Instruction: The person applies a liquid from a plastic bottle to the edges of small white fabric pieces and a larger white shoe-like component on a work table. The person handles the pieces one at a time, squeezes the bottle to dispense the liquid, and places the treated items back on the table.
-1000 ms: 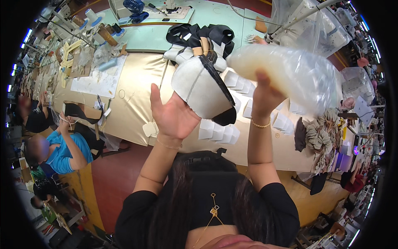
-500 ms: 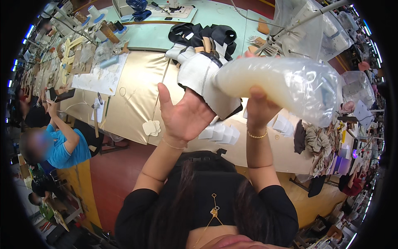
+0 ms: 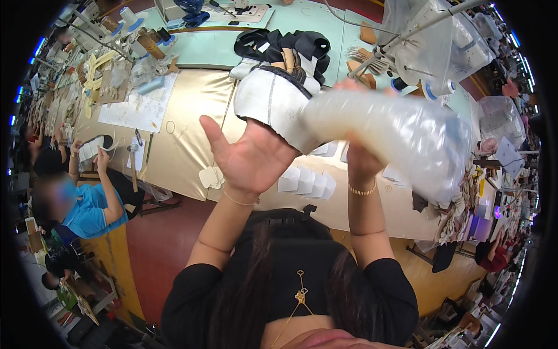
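A white stitched shoe upper (image 3: 268,100) with a dark edge is held up over the table on my left hand (image 3: 256,158). That palm faces up with the thumb spread away, and the fingers run out of sight inside or beneath the upper. My right hand (image 3: 365,161) is wrapped round a large milky plastic bottle (image 3: 395,119), tilted and blurred by motion. Its narrow end lies against or just over the right side of the upper; the exact contact is hidden. Behind them lies a heap of black and white uppers (image 3: 302,49) with tan parts.
White cut pieces (image 3: 305,181) overlap on the tan table (image 3: 192,110), with cream pieces (image 3: 211,177) to the left. A sewing machine (image 3: 244,10) stands at the far side. A metal pole (image 3: 401,38) and plastic bags are at right. A co-worker in blue (image 3: 93,206) sits left.
The upper and my left hand have moved a little left, and the upper has turned. The bottle's wide end has dropped lower. The co-worker has raised a black and white piece.
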### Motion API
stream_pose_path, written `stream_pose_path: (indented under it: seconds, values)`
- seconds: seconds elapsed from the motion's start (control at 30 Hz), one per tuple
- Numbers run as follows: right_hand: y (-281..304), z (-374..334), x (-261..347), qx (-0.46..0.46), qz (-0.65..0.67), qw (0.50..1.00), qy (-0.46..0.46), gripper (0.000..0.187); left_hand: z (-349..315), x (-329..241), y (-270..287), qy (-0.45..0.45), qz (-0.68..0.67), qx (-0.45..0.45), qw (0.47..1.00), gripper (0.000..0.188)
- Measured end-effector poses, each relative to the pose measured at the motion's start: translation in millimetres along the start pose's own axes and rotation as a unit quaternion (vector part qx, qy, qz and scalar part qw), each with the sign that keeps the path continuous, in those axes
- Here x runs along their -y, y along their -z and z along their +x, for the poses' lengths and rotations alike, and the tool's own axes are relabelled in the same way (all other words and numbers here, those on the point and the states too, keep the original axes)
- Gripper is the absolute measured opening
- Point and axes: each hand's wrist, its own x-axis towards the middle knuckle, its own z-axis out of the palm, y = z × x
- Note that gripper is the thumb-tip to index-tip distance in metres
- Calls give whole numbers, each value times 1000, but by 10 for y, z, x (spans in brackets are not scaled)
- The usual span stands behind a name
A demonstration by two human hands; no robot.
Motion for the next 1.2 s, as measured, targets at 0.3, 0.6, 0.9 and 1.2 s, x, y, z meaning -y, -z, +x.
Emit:
stream_pose_path:
  seconds: [0.3, 0.6, 0.9, 1.2]
  values:
    - [80, -23, -26, 3, -167, 985, 35, 64, 6, 17, 7, -18, -8, 1, 1000, 110]
    - [-17, 319, 38, -50, -236, 955, 169, 63, -70, -9, 17, 10, -8, -8, 1000, 109]
    - [-20, 415, 99, -61, -258, 941, 209, 60, -91, -39, 83, 21, 21, -23, 999, 108]
    - [159, 321, 321, -153, -199, 943, 218, 81, 128, -430, 54, 36, -73, -61, 995, 84]
